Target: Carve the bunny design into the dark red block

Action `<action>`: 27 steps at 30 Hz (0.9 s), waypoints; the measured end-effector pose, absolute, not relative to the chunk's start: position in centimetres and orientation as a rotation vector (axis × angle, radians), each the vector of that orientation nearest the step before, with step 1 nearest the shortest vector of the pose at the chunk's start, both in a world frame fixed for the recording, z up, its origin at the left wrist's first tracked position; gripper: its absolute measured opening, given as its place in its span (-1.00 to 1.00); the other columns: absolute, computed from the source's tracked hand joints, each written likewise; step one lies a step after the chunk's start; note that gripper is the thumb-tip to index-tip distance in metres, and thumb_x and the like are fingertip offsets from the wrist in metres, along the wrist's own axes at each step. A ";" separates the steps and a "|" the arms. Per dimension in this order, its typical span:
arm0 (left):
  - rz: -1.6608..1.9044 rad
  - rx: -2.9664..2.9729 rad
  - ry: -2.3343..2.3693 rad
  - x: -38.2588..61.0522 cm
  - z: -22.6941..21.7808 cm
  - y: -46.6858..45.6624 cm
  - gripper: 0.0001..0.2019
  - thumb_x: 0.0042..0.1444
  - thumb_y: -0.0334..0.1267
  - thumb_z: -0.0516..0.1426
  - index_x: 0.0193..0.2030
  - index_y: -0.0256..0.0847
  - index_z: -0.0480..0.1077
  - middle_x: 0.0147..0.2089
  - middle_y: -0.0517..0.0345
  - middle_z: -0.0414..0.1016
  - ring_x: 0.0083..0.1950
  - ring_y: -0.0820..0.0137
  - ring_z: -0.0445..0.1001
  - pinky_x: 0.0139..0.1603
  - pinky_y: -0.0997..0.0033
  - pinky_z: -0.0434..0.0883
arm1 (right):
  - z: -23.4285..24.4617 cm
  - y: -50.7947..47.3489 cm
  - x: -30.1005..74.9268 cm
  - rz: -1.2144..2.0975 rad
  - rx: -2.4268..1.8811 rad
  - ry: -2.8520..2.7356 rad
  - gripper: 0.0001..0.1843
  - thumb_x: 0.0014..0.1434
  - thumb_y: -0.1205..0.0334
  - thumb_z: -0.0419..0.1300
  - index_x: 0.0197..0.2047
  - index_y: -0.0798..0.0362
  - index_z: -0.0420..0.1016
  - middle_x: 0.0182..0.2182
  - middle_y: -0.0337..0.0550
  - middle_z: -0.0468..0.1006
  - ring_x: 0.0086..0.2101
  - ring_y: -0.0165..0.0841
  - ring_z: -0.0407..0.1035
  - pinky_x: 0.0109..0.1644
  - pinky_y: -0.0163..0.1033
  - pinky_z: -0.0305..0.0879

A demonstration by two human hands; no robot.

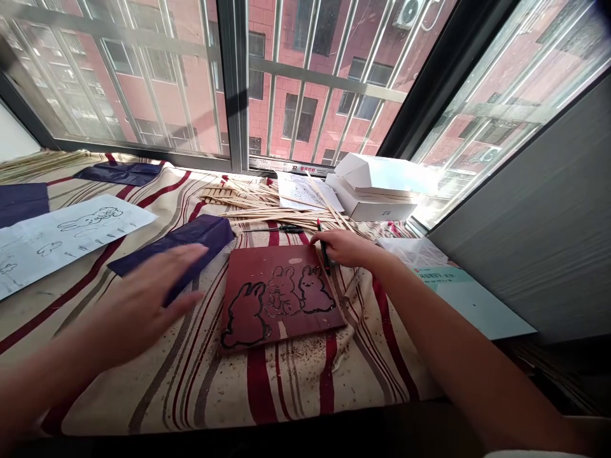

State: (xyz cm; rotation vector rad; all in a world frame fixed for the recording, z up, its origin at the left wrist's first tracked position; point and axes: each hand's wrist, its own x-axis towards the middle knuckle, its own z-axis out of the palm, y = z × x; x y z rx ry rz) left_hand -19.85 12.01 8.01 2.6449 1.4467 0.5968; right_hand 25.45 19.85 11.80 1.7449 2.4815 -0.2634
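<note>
A dark red board (pixel 281 299) with several rabbit outlines drawn in black lies on the striped cloth (pixel 200 375). My right hand (pixel 344 247) rests at the board's far right corner, fingers closed round a thin dark tool with a red tip (pixel 324 248). My left hand (pixel 146 299) hovers left of the board, blurred, fingers stretched out flat and holding nothing. Just beyond its fingertips lies a folded dark blue sheet (pixel 184 245).
Several thin bamboo strips (pixel 260 203) lie heaped behind the board. A white paper with rabbit drawings (pixel 62 235) is at the left, white boxes (pixel 375 187) at the back right, a plastic-wrapped packet (pixel 429 267) to the right. Barred windows close the far side.
</note>
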 end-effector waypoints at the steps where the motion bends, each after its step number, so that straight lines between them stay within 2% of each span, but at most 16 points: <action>1: 0.541 2.662 1.369 -17.6 7.4 13.2 -0.20 0.69 0.42 -0.05 0.74 -0.07 0.35 0.71 -0.12 0.51 0.72 -0.17 0.46 0.74 -0.24 0.44 | 11.5 19.6 25.7 -0.290 1.727 2.515 -0.33 0.49 0.52 0.09 0.52 0.07 0.68 0.38 0.17 0.77 0.34 0.01 0.65 0.34 -0.04 0.51; 5: 0.241 2.691 1.282 -10.8 5.8 17.2 -0.07 0.63 0.38 0.03 0.78 -0.39 0.29 0.77 -0.44 0.37 0.79 -0.26 0.33 0.78 -0.29 0.34 | 10.6 18.6 27.9 -0.275 1.709 2.588 -0.29 0.48 0.50 0.11 0.59 0.05 0.65 0.36 0.15 0.75 0.36 -0.02 0.61 0.44 -0.01 0.50; 8: 0.147 2.735 1.301 -9.1 5.4 18.6 -0.08 0.65 0.35 -0.01 0.74 -0.46 0.33 0.69 -0.56 0.45 0.73 -0.32 0.40 0.73 -0.35 0.37 | 10.9 18.3 28.7 -0.191 1.724 2.567 -0.32 0.48 0.49 0.11 0.53 0.05 0.71 0.28 0.18 0.75 0.33 0.02 0.61 0.45 0.04 0.50; 12: 0.232 2.751 1.275 -9.3 4.9 17.9 -0.06 0.66 0.40 -0.03 0.76 -0.42 0.29 0.63 -0.53 0.51 0.67 -0.28 0.45 0.68 -0.29 0.43 | 12.8 19.4 25.3 -0.099 1.780 2.645 -0.41 0.57 0.45 0.06 0.43 0.13 0.79 0.35 0.27 0.71 0.32 0.08 0.62 0.41 0.07 0.49; 16: 0.380 2.695 1.210 -9.8 4.7 16.4 -0.08 0.67 0.36 -0.02 0.80 -0.40 0.20 0.63 -0.46 0.52 0.68 -0.22 0.45 0.71 -0.25 0.41 | 14.1 22.9 17.0 -0.234 1.552 2.854 -0.56 0.63 0.35 0.15 0.34 0.11 0.81 0.25 0.12 0.85 0.20 -0.08 0.72 0.30 -0.11 0.55; 18: 0.392 2.641 1.235 -10.0 5.1 16.3 -0.08 0.65 0.31 0.01 0.79 -0.44 0.19 0.65 -0.49 0.50 0.69 -0.23 0.45 0.73 -0.26 0.40 | 13.5 25.1 12.8 -0.172 1.458 2.936 -0.61 0.67 0.20 0.21 0.34 0.11 0.80 0.15 0.08 0.90 0.11 -0.18 0.78 0.19 -0.21 0.58; 19: 0.395 2.617 1.249 -10.2 5.3 16.4 -0.09 0.62 0.29 0.03 0.78 -0.46 0.20 0.66 -0.48 0.50 0.69 -0.23 0.46 0.73 -0.26 0.40 | 13.0 26.2 11.0 -0.077 1.428 2.982 -0.49 0.73 0.11 0.06 0.34 0.14 0.78 0.13 0.02 0.90 0.11 -0.27 0.78 0.16 -0.25 0.56; 20: 0.401 2.597 1.257 -10.3 5.7 16.7 -0.11 0.59 0.26 0.04 0.75 -0.45 0.23 0.66 -0.46 0.51 0.67 -0.23 0.48 0.72 -0.25 0.41 | 12.5 27.1 9.4 -0.017 1.378 3.003 -0.17 0.72 0.06 -0.33 0.36 0.21 0.73 0.11 -0.05 0.87 0.16 -0.40 0.76 0.14 -0.25 0.46; 21: 0.405 2.580 1.259 -10.5 6.1 17.1 -0.15 0.57 0.23 0.05 0.72 -0.42 0.29 0.64 -0.43 0.54 0.65 -0.22 0.51 0.71 -0.24 0.44 | 11.9 27.9 8.2 -0.034 1.361 3.004 -0.04 0.68 0.04 -0.47 0.35 0.23 0.72 0.10 -0.09 0.86 0.19 -0.45 0.74 0.11 -0.25 0.43; 22: 0.404 2.566 1.257 -10.8 6.5 17.6 -0.20 0.54 0.20 0.05 0.67 -0.37 0.37 0.61 -0.38 0.59 0.61 -0.21 0.56 0.67 -0.22 0.48 | 11.4 28.6 7.3 -0.069 1.352 2.997 -0.30 0.75 0.02 -0.15 0.27 0.20 0.77 0.09 -0.03 0.88 0.16 -0.37 0.77 0.10 -0.27 0.46; 23: 0.396 2.552 1.257 -11.0 6.8 18.0 -0.27 0.53 0.18 0.03 0.58 -0.31 0.46 0.54 -0.32 0.66 0.55 -0.20 0.62 0.62 -0.19 0.53 | 11.0 29.1 6.8 -0.110 1.347 2.994 -0.52 0.73 0.06 0.11 0.21 0.19 0.79 0.12 0.06 0.90 0.14 -0.28 0.78 0.10 -0.28 0.50; 24: 0.382 2.541 1.262 -11.2 7.2 18.4 -0.33 0.52 0.15 0.00 0.47 -0.25 0.55 0.45 -0.27 0.73 0.47 -0.18 0.68 0.55 -0.16 0.59 | 10.6 29.4 6.5 -0.164 1.349 2.990 -0.71 0.62 0.15 0.34 0.16 0.18 0.80 0.15 0.13 0.89 0.13 -0.20 0.78 0.09 -0.28 0.53; 25: 0.371 2.537 1.273 -11.4 7.4 18.7 -0.38 0.51 0.14 -0.03 0.36 -0.20 0.62 0.35 -0.22 0.79 0.38 -0.16 0.73 0.47 -0.13 0.63 | 10.4 29.5 6.5 -0.216 1.352 2.990 -0.76 0.49 0.24 0.47 0.14 0.17 0.79 0.17 0.18 0.88 0.12 -0.15 0.75 0.09 -0.26 0.54; 27: 0.370 2.556 1.296 -11.6 7.7 19.0 -0.42 0.50 0.11 -0.06 0.21 -0.16 0.67 0.19 -0.18 0.83 0.24 -0.13 0.78 0.36 -0.09 0.66 | 10.2 29.5 7.1 -0.324 1.386 2.985 -0.77 0.45 0.32 0.47 0.13 0.19 0.75 0.13 0.12 0.86 0.08 -0.18 0.70 0.07 -0.24 0.49</action>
